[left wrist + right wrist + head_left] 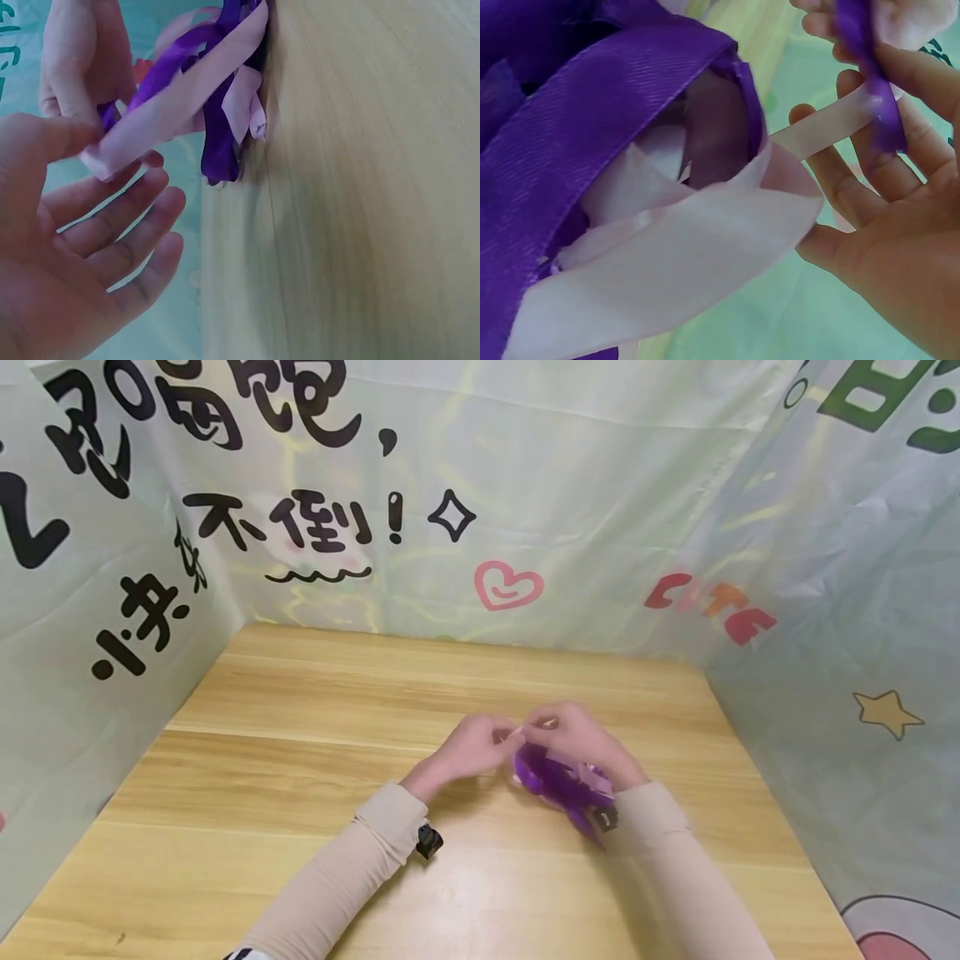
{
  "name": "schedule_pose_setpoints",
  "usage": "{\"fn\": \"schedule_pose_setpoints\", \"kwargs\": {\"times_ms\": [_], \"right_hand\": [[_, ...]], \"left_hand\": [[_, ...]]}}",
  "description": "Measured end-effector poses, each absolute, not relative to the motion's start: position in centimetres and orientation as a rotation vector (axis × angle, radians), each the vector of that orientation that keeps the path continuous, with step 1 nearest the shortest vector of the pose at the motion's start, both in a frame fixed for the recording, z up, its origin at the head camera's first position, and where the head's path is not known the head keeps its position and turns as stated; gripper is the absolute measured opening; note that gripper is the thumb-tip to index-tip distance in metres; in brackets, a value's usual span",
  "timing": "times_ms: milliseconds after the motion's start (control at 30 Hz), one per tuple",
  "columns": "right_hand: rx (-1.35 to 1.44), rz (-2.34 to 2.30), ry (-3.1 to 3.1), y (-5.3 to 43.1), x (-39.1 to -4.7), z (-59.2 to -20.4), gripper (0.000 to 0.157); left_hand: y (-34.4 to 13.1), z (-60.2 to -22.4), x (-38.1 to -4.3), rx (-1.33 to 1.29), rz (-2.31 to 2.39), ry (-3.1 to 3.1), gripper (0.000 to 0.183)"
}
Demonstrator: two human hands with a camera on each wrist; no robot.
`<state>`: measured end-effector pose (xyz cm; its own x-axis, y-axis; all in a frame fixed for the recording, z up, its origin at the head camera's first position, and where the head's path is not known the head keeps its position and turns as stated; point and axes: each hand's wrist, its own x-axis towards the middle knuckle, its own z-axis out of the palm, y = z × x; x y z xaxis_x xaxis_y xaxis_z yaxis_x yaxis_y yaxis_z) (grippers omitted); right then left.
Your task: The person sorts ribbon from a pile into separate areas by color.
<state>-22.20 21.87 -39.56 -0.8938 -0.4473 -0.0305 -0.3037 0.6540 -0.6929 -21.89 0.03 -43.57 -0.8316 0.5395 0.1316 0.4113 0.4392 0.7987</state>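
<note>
Near the middle of the table, both hands meet fingertip to fingertip over a loose bundle of satin ribbon. The left hand pinches a pale pink ribbon between thumb and index finger, its other fingers spread apart. My right hand pinches a purple ribbon near its cut end, and a pink strip runs to the same fingertips. Below the right wrist hangs the rest of the bundle, purple and pink loops mixed together. Whether the two ribbons are joined at the fingertips is hidden.
A wooden table lies under the hands. Printed cloth walls stand at its back and both sides. Small black devices are strapped at the wrists, over beige sleeves.
</note>
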Motion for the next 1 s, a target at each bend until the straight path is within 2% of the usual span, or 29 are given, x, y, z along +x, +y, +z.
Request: {"fn": "schedule_pose_setpoints", "kwargs": {"times_ms": [233, 367, 700, 833, 1000], "right_hand": [[-0.532, -1.076, 2.622, 21.6, -22.0, -39.2, 0.022], [-0.581, -1.055, 2.665, 21.5, -22.1, -39.2, 0.026], [-0.579, -1.176, 2.652, 21.3, -22.7, -39.0, 0.023], [-0.563, -1.195, 2.684, 21.4, -22.9, -38.7, 0.024], [-0.547, -1.192, 2.726, 21.7, -22.9, -38.5, 0.024]], "left_hand": [[-0.3, -43.3, -21.8, 0.774, 1.377, 2.56, 0.031], [-0.5, -43.2, -21.8, 0.793, 1.328, 2.618, 0.031], [-1.8, -42.0, -21.9, 0.665, 1.147, 2.838, 0.024], [-3.1, -41.7, -22.3, 0.634, 1.279, 2.729, 0.03], [-5.0, -41.3, -22.9, 0.513, 1.511, 2.496, 0.029]]}}
